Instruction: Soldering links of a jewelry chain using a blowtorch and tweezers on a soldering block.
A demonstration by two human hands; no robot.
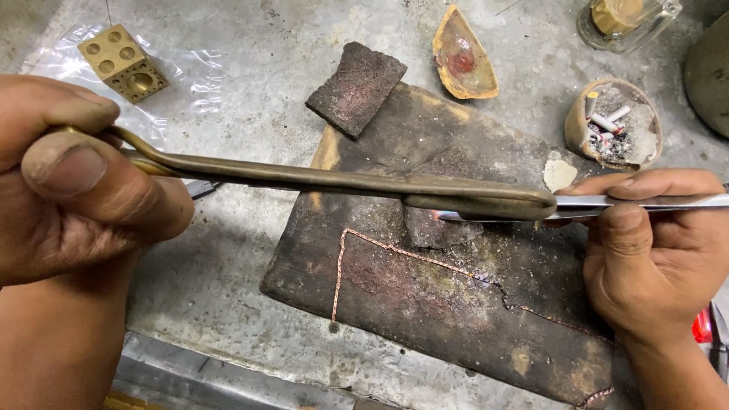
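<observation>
Centrally, a long brass blowpipe torch (342, 182) runs across the view from left to right, its thick nozzle end lying over a charred soldering board (425, 304). A small flame glow shows at the nozzle, where it meets the tips of steel tweezers (607, 203) coming in from the right. The left hand (68, 182) is closed around the curved rear of the torch, thumb pressed along the top. The right hand (653, 243) is closed on the tweezers, thumb and forefinger pinching the flat shanks. What the tweezer tips hold is too small to tell. On the board below the nozzle lies a thin chain (395, 254), pinkish at the left where it bends upward and then runs diagonally to the board's lower right corner. A smaller dark block (355, 87) rests at the board's upper edge. Beyond it sits a broken shell-shaped dish (463, 57) with a reddish pool inside. To the right stands a small round bowl (613, 121) holding ash and cigarette ends. A brass dapping cube (121, 62) lies on clear plastic at upper left, and a glass jar (626, 21) stands at upper right, all on a grey metal bench (228, 304).
</observation>
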